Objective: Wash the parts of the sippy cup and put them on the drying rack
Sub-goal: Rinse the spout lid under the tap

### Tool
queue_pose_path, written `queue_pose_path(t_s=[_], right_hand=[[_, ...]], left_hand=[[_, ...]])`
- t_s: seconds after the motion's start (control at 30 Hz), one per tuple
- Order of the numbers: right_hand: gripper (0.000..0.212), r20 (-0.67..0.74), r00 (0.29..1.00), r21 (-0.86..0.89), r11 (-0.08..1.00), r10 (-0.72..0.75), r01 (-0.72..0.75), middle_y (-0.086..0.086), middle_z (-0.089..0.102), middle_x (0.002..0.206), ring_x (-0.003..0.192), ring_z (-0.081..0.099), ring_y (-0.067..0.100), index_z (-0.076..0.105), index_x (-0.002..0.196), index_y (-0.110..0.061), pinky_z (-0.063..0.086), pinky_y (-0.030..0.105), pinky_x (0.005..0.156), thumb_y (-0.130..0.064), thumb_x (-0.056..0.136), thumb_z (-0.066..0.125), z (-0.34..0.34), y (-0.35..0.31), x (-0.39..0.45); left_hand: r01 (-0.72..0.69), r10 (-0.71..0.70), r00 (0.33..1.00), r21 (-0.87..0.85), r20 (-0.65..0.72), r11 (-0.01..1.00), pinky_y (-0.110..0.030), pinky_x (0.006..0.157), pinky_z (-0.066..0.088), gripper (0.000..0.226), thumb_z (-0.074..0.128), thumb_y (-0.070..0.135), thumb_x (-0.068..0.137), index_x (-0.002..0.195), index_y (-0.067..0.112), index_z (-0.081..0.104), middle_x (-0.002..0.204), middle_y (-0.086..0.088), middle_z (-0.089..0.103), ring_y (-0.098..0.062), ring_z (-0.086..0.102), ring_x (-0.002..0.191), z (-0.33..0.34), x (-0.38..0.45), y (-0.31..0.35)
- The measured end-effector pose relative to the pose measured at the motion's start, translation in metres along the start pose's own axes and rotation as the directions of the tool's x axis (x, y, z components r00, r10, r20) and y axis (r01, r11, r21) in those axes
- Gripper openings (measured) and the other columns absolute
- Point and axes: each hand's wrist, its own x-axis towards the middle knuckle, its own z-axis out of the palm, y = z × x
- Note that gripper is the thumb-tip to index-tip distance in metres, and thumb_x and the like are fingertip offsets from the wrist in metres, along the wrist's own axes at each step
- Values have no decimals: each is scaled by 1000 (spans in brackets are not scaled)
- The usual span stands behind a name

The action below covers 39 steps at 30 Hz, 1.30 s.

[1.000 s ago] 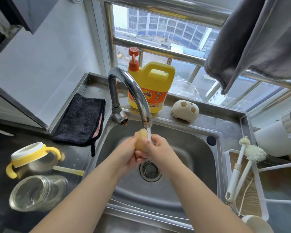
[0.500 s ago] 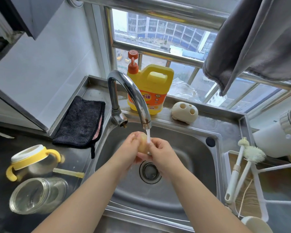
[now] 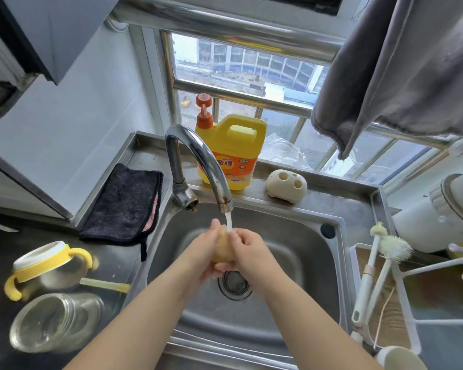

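Over the steel sink point(image 3: 292, 265), my left hand point(image 3: 201, 252) and my right hand point(image 3: 247, 251) together hold a small yellowish translucent cup part point(image 3: 222, 249) under the stream from the faucet point(image 3: 198, 161). Fingers of both hands curl round it. On the counter to the left lie the yellow-handled lid point(image 3: 42, 265), a pale straw point(image 3: 104, 283) and the clear cup body point(image 3: 55, 323) on its side. The white drying rack point(image 3: 412, 271) stands to the right of the sink.
A yellow detergent jug point(image 3: 231, 153) and a cream holder point(image 3: 286, 185) stand behind the sink. A black cloth point(image 3: 126, 204) lies at the left. White bottle brushes point(image 3: 377, 268) lean at the rack. A grey towel point(image 3: 401, 68) hangs overhead at the right.
The hands turned the part under the water and shifted slightly lower; it now stands more upright between the palms.
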Motion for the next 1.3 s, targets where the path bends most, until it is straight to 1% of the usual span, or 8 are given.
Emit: queue_pose_path(t_s=[0.13,0.33,0.53,0.7,0.83,1.0,1.2,1.3], right_hand=[[16,57,995,26,996,-83,81,5,64,91,62,65,8,55,108,-14,55,23,67,-5,98,45,2,5,-6],[20,-116,985,-75,990,-128,120,13,63,77,52,55,24,62,92,-14,50,35,52,-26,99,47,6,0,-1],[43,-244,969,6,999,-40,43,29,66,77,64,62,43,61,81,5,54,60,67,-36,91,55,8,0,3],[16,22,992,155,981,-124,119,12,65,78,62,59,20,66,95,-6,54,46,75,-18,96,55,3,6,-6],[19,-142,981,61,988,-132,142,11,67,76,58,57,20,66,89,-11,52,40,64,-21,97,52,1,6,-1],[36,-242,965,-24,994,-105,102,11,65,70,64,59,27,65,82,-7,52,42,65,-38,95,50,3,6,5],[23,45,981,90,979,-186,182,-3,72,96,95,67,14,66,104,-15,54,29,84,-1,90,56,11,15,-4],[4,-151,971,-51,982,-188,182,3,71,90,84,65,15,64,91,-17,52,28,74,-16,92,60,10,9,0]], left_hand=[[40,-36,999,-178,30,983,-15,33,24,59,19,46,102,91,7,62,51,-5,54,-9,36,30,-6,2,3],[87,-83,996,-114,39,990,-16,37,31,66,19,59,98,91,8,62,69,-10,53,-13,45,39,4,-4,0],[-206,211,972,64,-98,977,-19,39,37,37,49,40,96,125,19,40,78,-5,56,-8,49,47,6,-4,-9],[-171,176,984,110,-40,979,-17,41,29,53,28,59,95,100,13,55,50,4,47,-7,37,39,-1,-5,2],[-132,137,990,160,-18,978,-14,36,29,66,22,66,91,80,11,58,45,2,50,-8,39,36,5,-6,0],[-181,180,983,46,41,982,-20,45,37,49,32,53,96,107,14,59,61,6,58,-8,48,50,4,1,-10],[-20,21,1000,-177,5,984,-29,62,51,61,25,57,96,97,8,61,71,-6,70,-18,66,69,-3,3,-1],[15,-1,998,-209,69,978,-29,69,48,58,32,57,94,107,10,63,90,-8,68,-19,61,83,-6,3,-4]])
